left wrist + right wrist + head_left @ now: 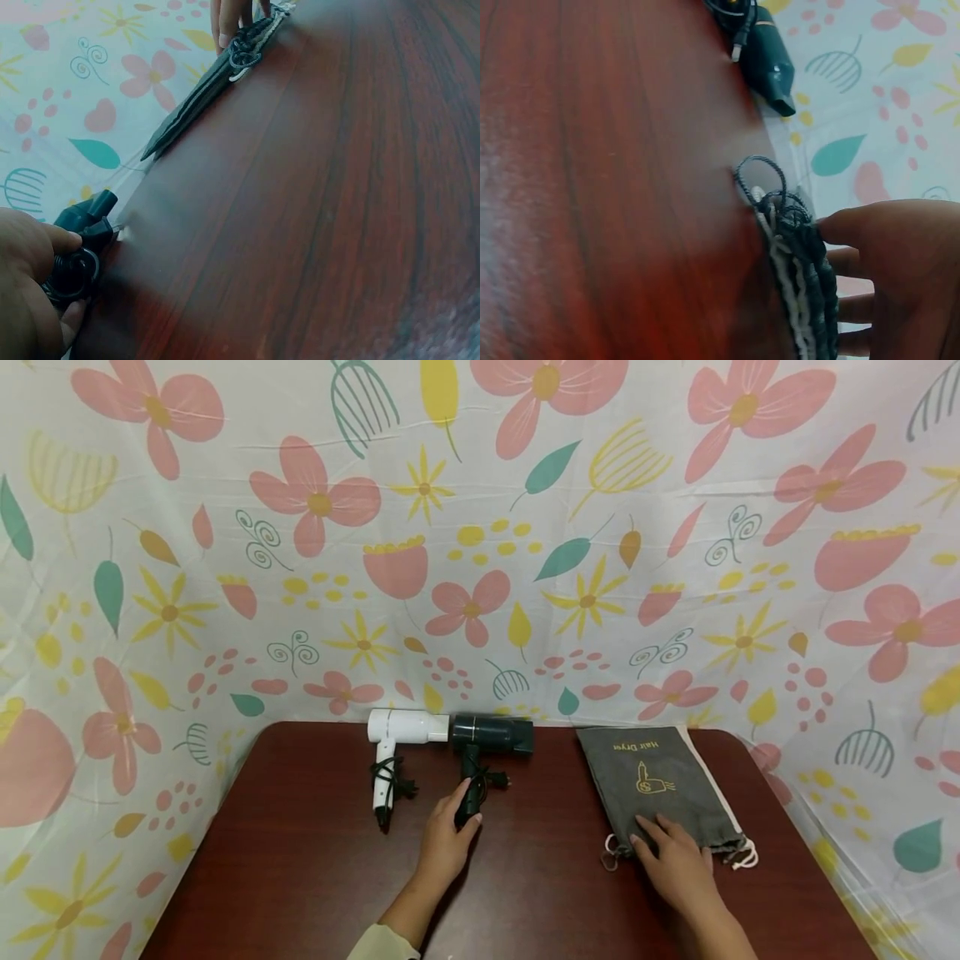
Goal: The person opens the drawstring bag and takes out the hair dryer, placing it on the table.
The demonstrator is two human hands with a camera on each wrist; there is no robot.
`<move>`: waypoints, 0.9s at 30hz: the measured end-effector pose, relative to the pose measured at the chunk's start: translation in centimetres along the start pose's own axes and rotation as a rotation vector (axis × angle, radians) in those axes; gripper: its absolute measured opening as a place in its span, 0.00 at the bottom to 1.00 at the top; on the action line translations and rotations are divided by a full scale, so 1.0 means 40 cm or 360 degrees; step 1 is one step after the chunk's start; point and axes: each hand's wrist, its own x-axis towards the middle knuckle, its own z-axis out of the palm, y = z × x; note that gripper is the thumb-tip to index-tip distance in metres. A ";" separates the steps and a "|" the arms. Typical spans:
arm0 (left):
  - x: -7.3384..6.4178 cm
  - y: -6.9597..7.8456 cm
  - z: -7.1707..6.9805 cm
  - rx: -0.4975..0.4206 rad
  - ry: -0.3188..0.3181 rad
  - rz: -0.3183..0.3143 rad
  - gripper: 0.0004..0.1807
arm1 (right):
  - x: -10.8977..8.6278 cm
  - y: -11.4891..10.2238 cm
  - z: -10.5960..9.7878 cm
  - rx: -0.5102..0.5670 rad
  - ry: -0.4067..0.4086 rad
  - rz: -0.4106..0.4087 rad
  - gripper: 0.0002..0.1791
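Note:
A black hair dryer [491,735] lies at the back of the table, its cord bundled round the handle. My left hand [442,843] grips the lower end of that handle, thumb on one side and fingers on the other. In the left wrist view, the coiled cord [73,276] shows between thumb and fingers. To the right lies a flat grey drawstring bag [622,760] printed "Hair Dryer". My right hand [678,868] rests on it near the gathered opening, fingers extended. The right wrist view shows the bag's dark cord loop [759,157] sticking out beside the thumb.
Left of the black dryer lies a white hair dryer [405,727], a dark cord wrapped round its handle. Everything rests on a dark red-brown wooden table [300,860] with rounded back corners. A flower-printed cloth [480,485] hangs behind and along both sides.

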 end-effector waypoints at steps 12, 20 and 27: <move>-0.006 0.001 0.007 -0.0042 0.0035 -0.0016 0.35 | -0.002 -0.013 0.019 0.0035 -0.0085 0.0077 0.30; -0.007 -0.012 0.019 -0.0023 0.0101 -0.0001 0.35 | 0.007 -0.012 0.032 -0.0007 -0.0055 0.0060 0.31; -0.007 -0.023 0.024 -0.0042 0.0132 0.0020 0.35 | 0.015 -0.015 0.044 0.0032 -0.0049 0.0077 0.31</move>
